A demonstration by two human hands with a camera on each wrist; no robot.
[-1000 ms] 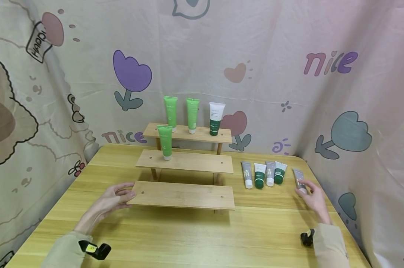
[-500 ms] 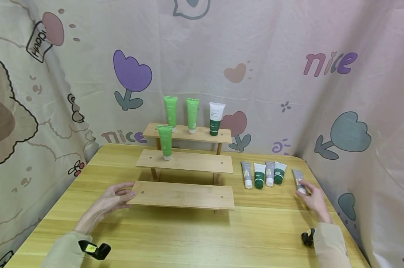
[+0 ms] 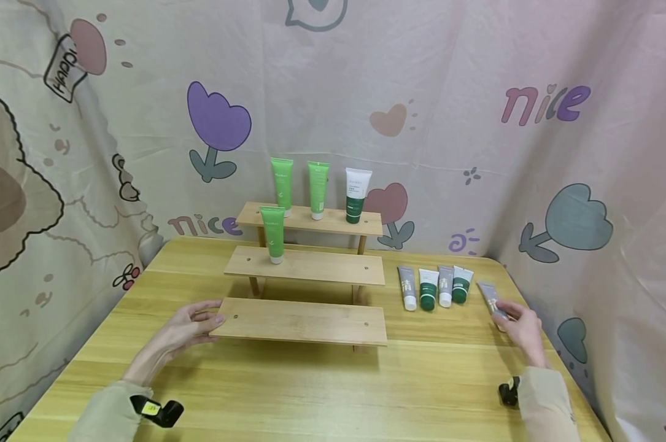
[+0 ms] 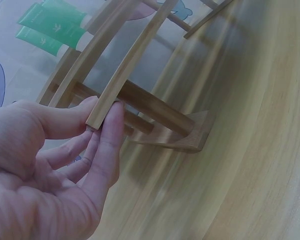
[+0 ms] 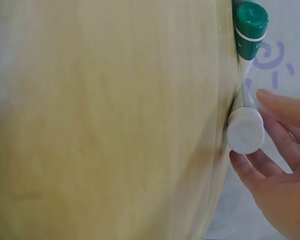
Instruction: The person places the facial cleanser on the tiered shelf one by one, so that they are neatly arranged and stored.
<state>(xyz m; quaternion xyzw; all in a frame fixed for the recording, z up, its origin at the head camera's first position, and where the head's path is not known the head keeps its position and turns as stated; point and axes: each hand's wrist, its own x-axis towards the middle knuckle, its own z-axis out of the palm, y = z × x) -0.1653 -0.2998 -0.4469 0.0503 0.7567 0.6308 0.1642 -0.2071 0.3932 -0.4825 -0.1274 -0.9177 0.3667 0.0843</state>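
Note:
At the left end of a three-tier wooden display stand [image 3: 305, 322], my left hand [image 3: 186, 328] pinches the lowest board between thumb and fingers. The left wrist view shows the thumb on top of the board [image 4: 125, 70] and fingers beneath. Far right, my right hand [image 3: 523, 331] holds a small grey squeeze tube [image 3: 488, 292] near its cap end, the tube lying slanted on the table. Its white cap [image 5: 246, 132] faces the camera in the right wrist view, fingertips at its edge. Green tubes [image 3: 318, 189] and a white-and-green tube [image 3: 357, 195] stand capped end down on the stand.
Left of the right hand, grey tubes [image 3: 407, 287] and white-and-green tubes [image 3: 428, 290] lie in a row on the wooden table [image 3: 333, 399]. One green tube [image 3: 274, 234] stands on the middle tier. A patterned curtain [image 3: 437, 73] hangs close behind and beside the table.
The grey tube at my right hand has turned, its crimped end swinging left, and the hand has shifted slightly with it. My left hand stays at the stand.

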